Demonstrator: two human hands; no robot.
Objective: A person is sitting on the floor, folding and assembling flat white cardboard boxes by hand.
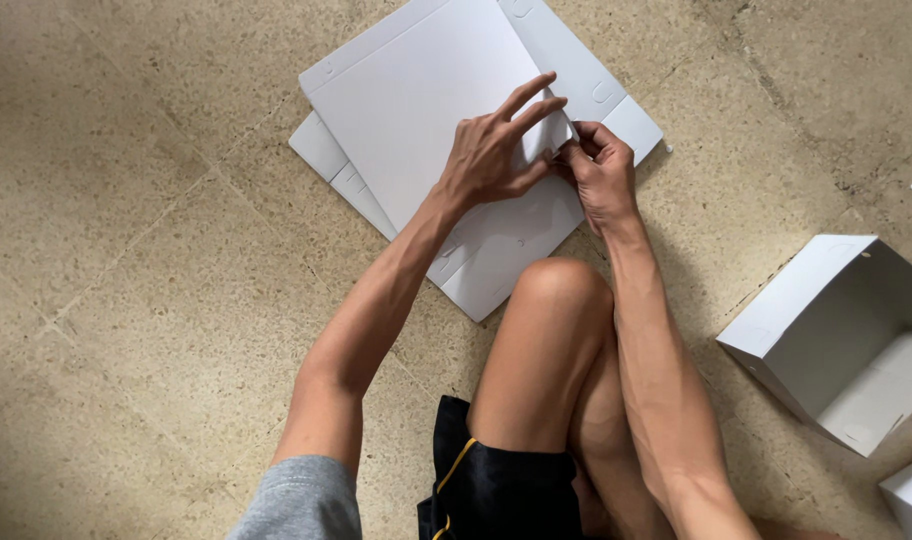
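Head view: the left hand [491, 150] lies spread, fingers pressing down on a flat white cardboard sheet [416, 90] on the floor [126, 250]. The right hand [601, 170], just beside it, pinches the sheet's right corner flap. An assembled white box [806, 300] stands well apart to the right.

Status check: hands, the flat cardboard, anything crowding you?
Left hand pressing on top flat sheet, right hand pinching its corner flap. Sheets stacked on floor. Folded box off to the right, knee close below the stack.
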